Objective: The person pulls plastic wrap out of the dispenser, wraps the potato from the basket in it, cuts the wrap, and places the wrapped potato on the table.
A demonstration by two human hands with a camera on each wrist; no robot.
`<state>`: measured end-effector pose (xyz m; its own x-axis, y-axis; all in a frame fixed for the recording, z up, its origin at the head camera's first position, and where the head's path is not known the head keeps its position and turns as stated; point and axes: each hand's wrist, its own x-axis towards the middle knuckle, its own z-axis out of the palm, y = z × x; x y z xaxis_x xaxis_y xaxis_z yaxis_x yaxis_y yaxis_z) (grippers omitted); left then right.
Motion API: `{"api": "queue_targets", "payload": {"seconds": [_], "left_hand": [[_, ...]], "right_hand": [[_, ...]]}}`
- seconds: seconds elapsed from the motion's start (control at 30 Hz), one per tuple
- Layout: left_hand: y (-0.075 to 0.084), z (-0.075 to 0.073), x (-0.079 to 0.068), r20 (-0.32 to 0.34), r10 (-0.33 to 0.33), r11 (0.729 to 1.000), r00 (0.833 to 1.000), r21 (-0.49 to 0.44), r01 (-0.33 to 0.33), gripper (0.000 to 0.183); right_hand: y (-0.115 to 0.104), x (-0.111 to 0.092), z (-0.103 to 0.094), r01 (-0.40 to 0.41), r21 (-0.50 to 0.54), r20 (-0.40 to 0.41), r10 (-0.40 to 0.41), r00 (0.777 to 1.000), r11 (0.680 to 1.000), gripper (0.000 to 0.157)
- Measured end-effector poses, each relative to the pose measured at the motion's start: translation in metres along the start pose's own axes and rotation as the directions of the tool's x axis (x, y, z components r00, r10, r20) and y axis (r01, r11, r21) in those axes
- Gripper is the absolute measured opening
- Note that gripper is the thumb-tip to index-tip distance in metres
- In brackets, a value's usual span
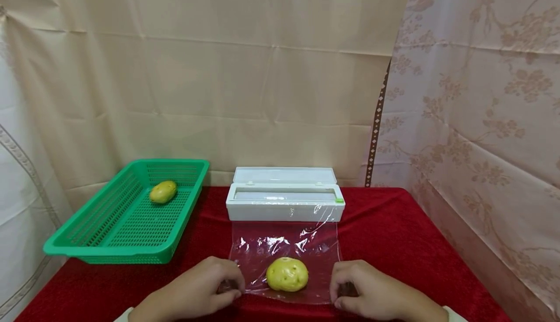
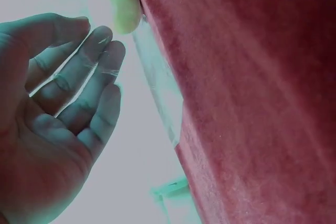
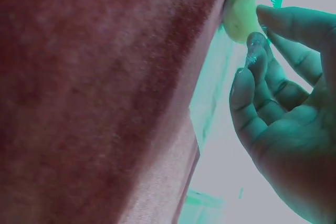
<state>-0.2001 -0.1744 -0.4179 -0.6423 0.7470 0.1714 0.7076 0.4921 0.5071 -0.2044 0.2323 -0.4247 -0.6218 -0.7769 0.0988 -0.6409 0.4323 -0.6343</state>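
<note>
A sheet of clear plastic wrap (image 1: 258, 241) stretches toward me from the white wrap dispenser (image 1: 284, 211). On it, near the front edge, lies a yellow potato (image 1: 287, 274). At the sheet's front left corner, my left hand (image 1: 205, 283) pinches the film between thumb and fingers. My right hand (image 1: 372, 285) pinches the front right corner the same way. The potato sits between the hands, touched by neither. Glints of film cross the left fingers (image 2: 102, 51) in the left wrist view and the right fingers (image 3: 255, 59) in the right wrist view.
To the left stands a green plastic basket (image 1: 180, 229) with another potato (image 1: 163, 192) inside. The dispenser's clear lid (image 1: 284, 174) is raised, and a small green piece (image 1: 339, 200) sits at its right end. Red cloth (image 1: 393, 234) covers the table; curtains hang behind.
</note>
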Motion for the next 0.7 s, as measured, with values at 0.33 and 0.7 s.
{"api": "queue_targets", "payload": {"seconds": [0.33,0.7], "left_hand": [[0.001,-0.006,0.009,-0.023,-0.121,0.989,0.992,-0.085,0.119,0.007],[-0.011,0.001,0.016,-0.041,-0.212,0.951,0.976,-0.239,0.197,0.009]], "right_hand": [[0.0,0.005,-0.003,0.002,0.013,-0.107,0.0,0.994,1.0,0.021],[0.011,0.011,0.0,-0.128,0.187,-0.094,0.148,0.985,0.974,0.01]]}}
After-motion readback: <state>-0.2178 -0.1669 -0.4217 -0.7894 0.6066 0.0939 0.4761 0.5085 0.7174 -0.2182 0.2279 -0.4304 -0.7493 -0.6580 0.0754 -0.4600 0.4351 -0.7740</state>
